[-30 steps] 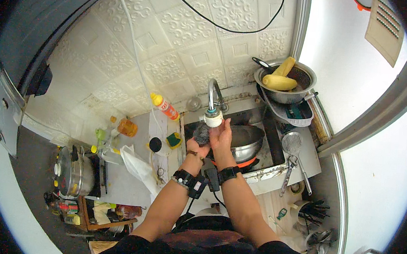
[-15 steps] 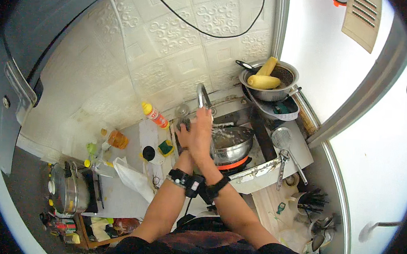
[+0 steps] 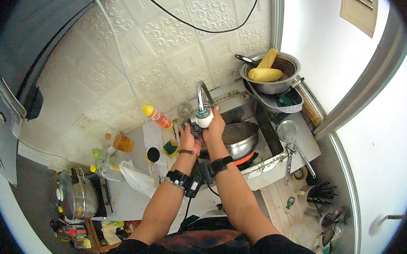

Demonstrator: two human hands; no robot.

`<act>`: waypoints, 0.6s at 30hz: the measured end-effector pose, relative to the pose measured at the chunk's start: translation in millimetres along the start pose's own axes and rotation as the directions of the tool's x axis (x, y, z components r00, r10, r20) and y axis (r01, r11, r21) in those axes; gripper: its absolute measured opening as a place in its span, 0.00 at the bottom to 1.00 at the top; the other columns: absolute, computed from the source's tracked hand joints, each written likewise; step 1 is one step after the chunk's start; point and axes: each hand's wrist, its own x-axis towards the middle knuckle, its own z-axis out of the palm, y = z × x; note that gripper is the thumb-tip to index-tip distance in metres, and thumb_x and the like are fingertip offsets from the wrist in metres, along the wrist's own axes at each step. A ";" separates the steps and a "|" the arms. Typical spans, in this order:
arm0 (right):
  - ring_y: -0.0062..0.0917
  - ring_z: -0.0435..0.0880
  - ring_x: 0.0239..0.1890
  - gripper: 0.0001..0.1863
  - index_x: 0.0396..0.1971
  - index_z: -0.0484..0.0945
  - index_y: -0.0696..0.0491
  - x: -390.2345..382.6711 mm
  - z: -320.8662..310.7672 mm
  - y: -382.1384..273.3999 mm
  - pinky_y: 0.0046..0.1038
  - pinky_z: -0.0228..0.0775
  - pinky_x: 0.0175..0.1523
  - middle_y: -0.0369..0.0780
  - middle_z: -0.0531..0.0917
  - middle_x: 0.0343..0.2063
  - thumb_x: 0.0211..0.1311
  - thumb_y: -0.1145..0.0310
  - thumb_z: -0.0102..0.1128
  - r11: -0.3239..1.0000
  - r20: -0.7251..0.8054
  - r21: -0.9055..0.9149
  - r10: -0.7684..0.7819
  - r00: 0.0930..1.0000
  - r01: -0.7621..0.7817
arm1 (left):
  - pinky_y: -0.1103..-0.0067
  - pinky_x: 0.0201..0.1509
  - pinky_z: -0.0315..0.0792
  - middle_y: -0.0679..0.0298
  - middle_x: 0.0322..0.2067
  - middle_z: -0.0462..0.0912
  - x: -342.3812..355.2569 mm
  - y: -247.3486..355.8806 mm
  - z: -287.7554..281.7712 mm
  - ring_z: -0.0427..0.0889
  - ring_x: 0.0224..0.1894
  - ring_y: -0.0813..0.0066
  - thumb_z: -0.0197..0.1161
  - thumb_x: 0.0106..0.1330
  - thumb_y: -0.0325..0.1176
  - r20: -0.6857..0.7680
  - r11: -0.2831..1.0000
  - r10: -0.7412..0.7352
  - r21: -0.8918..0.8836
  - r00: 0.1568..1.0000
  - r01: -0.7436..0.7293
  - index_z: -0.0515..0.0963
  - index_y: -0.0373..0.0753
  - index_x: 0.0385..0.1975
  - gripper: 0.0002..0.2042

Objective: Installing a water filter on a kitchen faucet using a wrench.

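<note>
Both my hands are together over the sink (image 3: 276, 163), right under the curved metal faucet (image 3: 200, 93) with its white nozzle (image 3: 204, 119). My left hand (image 3: 189, 139) is closed around a small dark object (image 3: 196, 129). My right hand (image 3: 215, 129) presses against the same object from the right, its fingertips reaching up beside the nozzle. Each wrist carries a black band. A round metal pan (image 3: 241, 140) lies in the sink just right of my hands.
A metal colander (image 3: 281, 87) with two yellow corn cobs (image 3: 265, 74) stands at the back right. A slotted ladle (image 3: 288, 133) lies on the sink's edge. On the left counter are a yellow-capped orange bottle (image 3: 157, 116), a sponge (image 3: 170, 148), an amber jar (image 3: 123, 143) and a steel pot (image 3: 78, 196).
My hands stay together under the faucet, shifting only slightly. The view has tilted, so the sink and the colander sit a little differently in the picture.
</note>
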 end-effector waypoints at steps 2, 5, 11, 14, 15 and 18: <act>0.27 0.78 0.37 0.21 0.39 0.73 0.62 1.1 -0.4 13.4 0.31 0.71 0.41 0.42 0.78 0.38 0.67 0.56 0.45 0.875 -0.147 0.480 0.148 0.978 -0.061 | 0.63 0.50 0.71 0.59 0.50 0.73 16.9 -11.1 -13.3 0.73 0.51 0.62 0.40 0.71 0.43 -0.111 0.964 -0.196 -0.207 0.974 0.170 0.63 0.38 0.55 0.19; 0.32 0.75 0.46 0.23 0.43 0.70 0.60 19.3 -31.4 40.5 0.35 0.65 0.54 0.43 0.77 0.45 0.70 0.54 0.36 0.850 -0.057 0.521 0.128 0.990 -0.080 | 0.62 0.54 0.69 0.58 0.51 0.72 11.7 -15.5 -4.7 0.73 0.52 0.59 0.40 0.71 0.43 -0.137 0.919 -0.269 -0.333 0.953 0.212 0.66 0.37 0.52 0.19; 0.34 0.75 0.45 0.25 0.39 0.72 0.60 30.9 -63.9 50.6 0.36 0.65 0.54 0.43 0.78 0.40 0.70 0.52 0.33 0.825 0.024 0.558 0.089 0.996 -0.087 | 0.61 0.55 0.68 0.58 0.52 0.71 14.1 -26.6 -2.2 0.71 0.52 0.57 0.38 0.71 0.44 -0.164 0.830 -0.383 -0.493 0.909 0.261 0.67 0.38 0.53 0.20; 0.34 0.75 0.36 0.19 0.31 0.70 0.62 13.1 -58.4 18.7 0.28 0.71 0.47 0.42 0.74 0.29 0.68 0.59 0.41 0.736 -0.068 0.676 0.028 0.997 0.026 | 0.58 0.56 0.67 0.59 0.52 0.70 13.1 -24.7 -3.5 0.70 0.53 0.58 0.38 0.71 0.45 -0.270 0.824 -0.407 -0.521 0.873 0.223 0.66 0.38 0.54 0.21; 0.37 0.76 0.38 0.18 0.33 0.70 0.63 -11.1 -22.4 -10.4 0.30 0.72 0.48 0.44 0.74 0.31 0.69 0.61 0.39 0.834 -0.076 0.550 0.091 0.993 -0.034 | 0.58 0.56 0.66 0.59 0.53 0.69 14.2 -24.3 -15.6 0.69 0.53 0.58 0.38 0.71 0.45 -0.150 0.787 -0.433 -0.544 0.889 0.292 0.66 0.39 0.54 0.21; 0.43 0.73 0.48 0.20 0.41 0.66 0.67 -31.1 18.8 -66.5 0.37 0.66 0.56 0.53 0.71 0.42 0.67 0.61 0.42 0.967 0.095 0.218 0.114 0.989 -0.133 | 0.58 0.59 0.62 0.59 0.55 0.67 12.6 -36.0 3.7 0.64 0.58 0.59 0.39 0.70 0.46 0.064 0.726 -0.492 -0.520 0.868 0.450 0.65 0.40 0.54 0.20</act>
